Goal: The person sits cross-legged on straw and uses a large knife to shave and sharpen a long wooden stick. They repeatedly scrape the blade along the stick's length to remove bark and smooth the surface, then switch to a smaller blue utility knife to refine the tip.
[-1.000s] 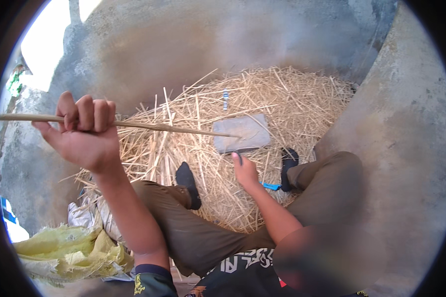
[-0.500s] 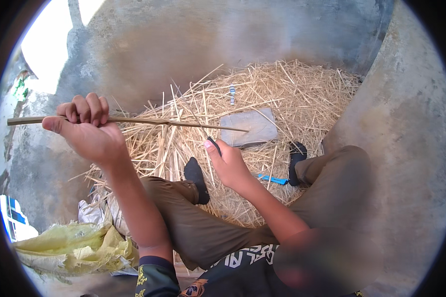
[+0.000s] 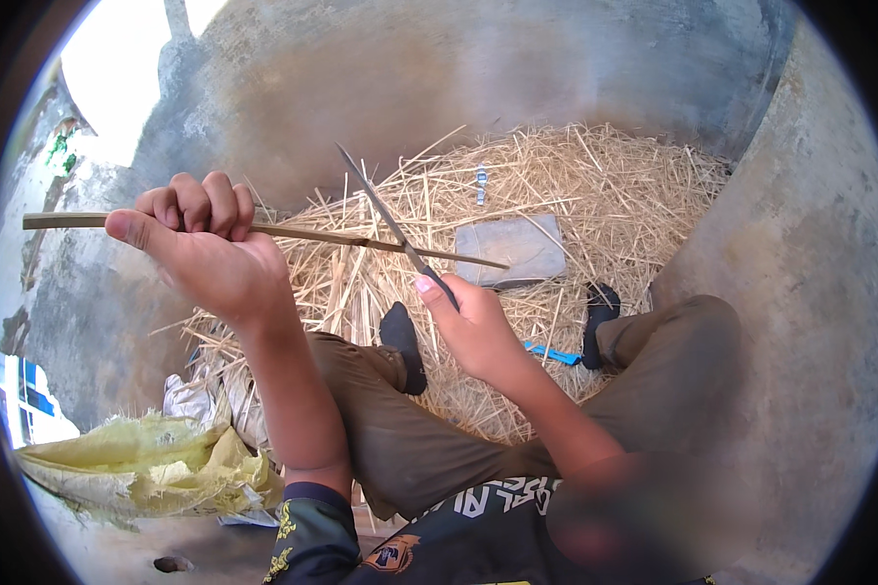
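A long, thin strip, likely bamboo (image 3: 307, 234), stretches nearly level from the left and tapers toward the right. My left hand (image 3: 210, 244) is closed around its thicker part, palm up, with the thumb toward the strip's left end. In my right hand (image 3: 466, 322) is a knife (image 3: 376, 200) with a dark handle and a long narrow blade. The blade points up and to the left, crossing the strip right of a node and touching or nearly touching it. The strip's thin tip reaches over a grey stone block (image 3: 527, 244).
Pale shavings (image 3: 624, 185) cover the floor between my feet and the concrete wall (image 3: 439, 78). A blue-handled tool (image 3: 553, 353) lies beside my right foot. A small blue-and-white item (image 3: 480, 183) rests beyond the block. A yellowish woven sack (image 3: 146, 468) sits at lower left.
The knife blade has turned so that its flat side shows more, while staying across the strip. Both hands, the strip and the surroundings appear shifted slightly right in view.
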Demonstrator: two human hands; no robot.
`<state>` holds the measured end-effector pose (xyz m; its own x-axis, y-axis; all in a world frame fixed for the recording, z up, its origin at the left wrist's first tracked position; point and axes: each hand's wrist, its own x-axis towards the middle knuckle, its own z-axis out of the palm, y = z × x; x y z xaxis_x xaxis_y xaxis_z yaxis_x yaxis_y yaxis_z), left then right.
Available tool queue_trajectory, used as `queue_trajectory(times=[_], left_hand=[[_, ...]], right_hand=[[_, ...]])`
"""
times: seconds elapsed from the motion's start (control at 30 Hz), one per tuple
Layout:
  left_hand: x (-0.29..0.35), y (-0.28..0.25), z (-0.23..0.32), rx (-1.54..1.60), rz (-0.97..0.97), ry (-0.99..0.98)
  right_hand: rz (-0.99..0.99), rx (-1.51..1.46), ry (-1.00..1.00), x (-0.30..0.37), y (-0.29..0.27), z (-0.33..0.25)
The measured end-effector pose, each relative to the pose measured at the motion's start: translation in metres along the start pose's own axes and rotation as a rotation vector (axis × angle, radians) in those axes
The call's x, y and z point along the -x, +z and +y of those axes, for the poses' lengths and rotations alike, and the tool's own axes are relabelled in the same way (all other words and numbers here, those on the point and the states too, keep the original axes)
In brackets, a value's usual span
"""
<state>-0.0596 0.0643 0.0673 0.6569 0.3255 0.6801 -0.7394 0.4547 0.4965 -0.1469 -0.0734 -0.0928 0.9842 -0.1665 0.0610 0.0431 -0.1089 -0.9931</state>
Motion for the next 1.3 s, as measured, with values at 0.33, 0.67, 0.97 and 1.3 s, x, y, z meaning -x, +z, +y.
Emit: queue_trajectory(times=[0.33, 0.67, 0.97, 1.3], left_hand=[[0.013, 0.008, -0.017, -0.039, -0.078, -0.015], [0.031, 0.013, -0.078, 0.074, -0.108, -0.150], [0.034, 0.003, -0.088, -0.002, -0.049, -0.177], [0.038, 0.006, -0.084, 0.059, -0.079, -0.192]], right_hand=[[-0.027, -0.035, 0.036, 0.009, -0.005, -0.012], [0.419, -0.604, -0.229, 0.038, 0.011, 0.037], [0.396, -0.396, -0.067, 0.043, -0.023, 0.008], [0.261, -0.246, 0.275, 0.036, -0.008, 0.083]])
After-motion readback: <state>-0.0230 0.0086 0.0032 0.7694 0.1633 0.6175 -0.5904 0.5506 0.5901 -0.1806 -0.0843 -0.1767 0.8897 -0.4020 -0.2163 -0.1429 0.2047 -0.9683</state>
